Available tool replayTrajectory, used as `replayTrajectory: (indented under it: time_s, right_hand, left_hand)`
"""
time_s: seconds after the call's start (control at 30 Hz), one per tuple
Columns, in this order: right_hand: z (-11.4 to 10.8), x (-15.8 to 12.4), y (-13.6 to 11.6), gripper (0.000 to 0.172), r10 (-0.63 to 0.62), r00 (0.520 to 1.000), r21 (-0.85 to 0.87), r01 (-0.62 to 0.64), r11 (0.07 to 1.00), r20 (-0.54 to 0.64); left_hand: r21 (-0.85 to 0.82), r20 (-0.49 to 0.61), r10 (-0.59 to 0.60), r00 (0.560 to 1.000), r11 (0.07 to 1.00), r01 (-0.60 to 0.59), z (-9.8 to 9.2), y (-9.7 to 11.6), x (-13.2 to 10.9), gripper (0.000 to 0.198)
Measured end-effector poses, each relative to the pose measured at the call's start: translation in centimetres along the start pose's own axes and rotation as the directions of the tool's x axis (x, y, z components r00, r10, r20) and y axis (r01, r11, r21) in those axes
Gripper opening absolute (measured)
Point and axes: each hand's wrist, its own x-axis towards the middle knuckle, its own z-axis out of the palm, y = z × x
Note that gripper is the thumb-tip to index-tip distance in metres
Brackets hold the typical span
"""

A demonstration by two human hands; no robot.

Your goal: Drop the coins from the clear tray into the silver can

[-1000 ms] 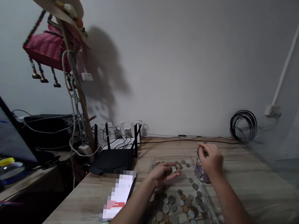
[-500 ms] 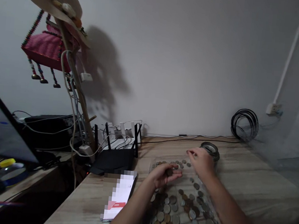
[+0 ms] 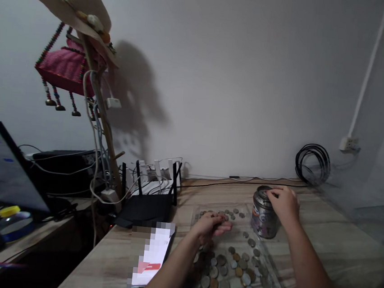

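Observation:
My left hand [image 3: 211, 227] is turned palm up above a clear plastic tray, its fingers loosely cupped around a few coins [image 3: 218, 217] that show only in part. Pinched together, the fingers of my right hand [image 3: 284, 203] are at the top of a silver-grey can [image 3: 265, 220] with a cartoon face. Whatever lies between those fingertips is too small to make out. The can stands upright on the table, beside the tray's right edge. Many silver and brassy coins [image 3: 224, 286] lie spread below my hands, with several more at the tray's far end.
A lit phone [image 3: 155, 258] lies left of my left forearm. Behind it stand a black router [image 3: 147, 208] and white devices with cables. Coiled black cable [image 3: 312, 163] rests against the wall. At far left are a monitor [image 3: 2, 175] and a yellow-capped container [image 3: 14, 223].
My right hand has moved right, from beside my left hand to the can's top, and the can's front now shows. My left hand stays over the tray, its fingers slightly more curled.

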Motion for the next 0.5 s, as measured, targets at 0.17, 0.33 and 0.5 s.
replayTrajectory:
  time_s: [0.17, 0.33, 0.5]
  right_hand:
    - [-0.6, -2.1, -4.2, 0.025, -0.214, 0.970, 0.262, 0.236, 0.936, -0.111]
    - [2.7, -6.3, -8.2, 0.022, -0.467, 0.805, 0.577, 0.197, 0.793, 0.366]
    - [3.8, -7.0, -8.2, 0.019, -0.468, 0.762, 0.592, 0.140, 0.793, 0.448]
  left_hand:
    - [0.112, -0.002, 0.058, 0.998, 0.992, -0.057, -0.1, -0.1, 0.3, 0.031]
    - [0.162, 0.067, 0.075, 0.995, 0.983, -0.086, -0.3, -0.3, 0.5, 0.039]
    - [0.041, 0.065, -0.046, 0.997, 0.998, 0.044, -0.2, 0.0, 0.3, 0.034]
